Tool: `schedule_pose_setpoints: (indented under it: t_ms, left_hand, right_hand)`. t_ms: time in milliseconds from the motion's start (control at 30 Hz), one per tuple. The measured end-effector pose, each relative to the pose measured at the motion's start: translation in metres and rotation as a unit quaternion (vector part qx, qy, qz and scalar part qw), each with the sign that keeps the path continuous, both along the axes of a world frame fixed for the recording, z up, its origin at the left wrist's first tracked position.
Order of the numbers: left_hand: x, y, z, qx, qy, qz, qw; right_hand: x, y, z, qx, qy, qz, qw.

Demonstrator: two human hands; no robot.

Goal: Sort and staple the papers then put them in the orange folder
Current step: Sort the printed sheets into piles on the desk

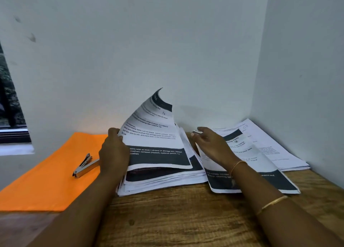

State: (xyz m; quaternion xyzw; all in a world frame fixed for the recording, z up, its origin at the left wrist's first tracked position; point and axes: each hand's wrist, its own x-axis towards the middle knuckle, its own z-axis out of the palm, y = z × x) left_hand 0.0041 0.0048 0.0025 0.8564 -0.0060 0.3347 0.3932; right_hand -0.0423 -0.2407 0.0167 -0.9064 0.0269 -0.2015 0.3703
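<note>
A thick stack of printed papers (163,181) lies on the wooden table in the middle. My left hand (113,151) grips the left edge of its top sheet (154,135), which curls upward toward the wall. My right hand (212,144) hovers with relaxed fingers over a second sheet (260,179) to the right of the stack, holding nothing that I can see. The orange folder (48,176) lies flat at the left. A silver stapler (84,166) rests on the folder beside my left hand.
More loose papers (275,150) are spread in the back right corner against the white walls. The wooden table (176,215) stretches toward me. A window edge (11,116) shows at the far left.
</note>
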Motion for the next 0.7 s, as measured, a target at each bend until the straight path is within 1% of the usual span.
schedule_pose_setpoints:
  t_ms: [67, 133, 200, 233, 333, 400, 467, 567, 633, 700]
  left_hand:
    - [0.000, -0.003, 0.000, -0.029, 0.011, -0.011, 0.999]
    - [0.000, -0.006, -0.001, -0.062, 0.013, -0.027, 0.998]
    - [0.002, -0.008, -0.001, -0.090, 0.021, -0.044, 0.995]
    - [0.002, -0.010, -0.002, -0.100, 0.028, -0.055, 0.993]
    - [-0.002, -0.019, -0.004, -0.114, 0.044, -0.094, 0.988]
    - [-0.006, -0.026, -0.007, -0.101, 0.052, -0.128, 0.985]
    - [-0.008, -0.032, -0.010, -0.054, 0.060, -0.159, 0.984]
    - [-0.006, -0.032, -0.016, 0.004, 0.069, -0.170, 0.983]
    - [-0.003, -0.029, -0.019, 0.047, 0.080, -0.151, 0.984]
    - [0.002, -0.025, -0.023, 0.103, 0.099, -0.123, 0.982]
  right_hand:
    - [-0.003, 0.005, 0.005, 0.048, -0.006, 0.009, 0.999]
    - [-0.004, 0.006, 0.005, 0.089, 0.008, 0.023, 0.996]
    - [-0.004, 0.006, 0.006, 0.155, 0.034, 0.043, 0.986]
    - [-0.005, 0.006, 0.008, 0.200, 0.049, 0.050, 0.977]
    - [-0.008, 0.004, 0.015, 0.341, 0.086, 0.064, 0.934]
    - [-0.010, 0.000, 0.020, 0.377, 0.101, 0.071, 0.918]
    - [-0.009, -0.008, 0.021, 0.360, 0.121, 0.032, 0.925]
    - [-0.005, -0.025, 0.022, 0.215, 0.137, -0.074, 0.964]
    - [-0.006, -0.037, 0.023, 0.130, 0.125, -0.130, 0.975]
    - [-0.010, -0.053, 0.020, 0.084, 0.116, -0.172, 0.975]
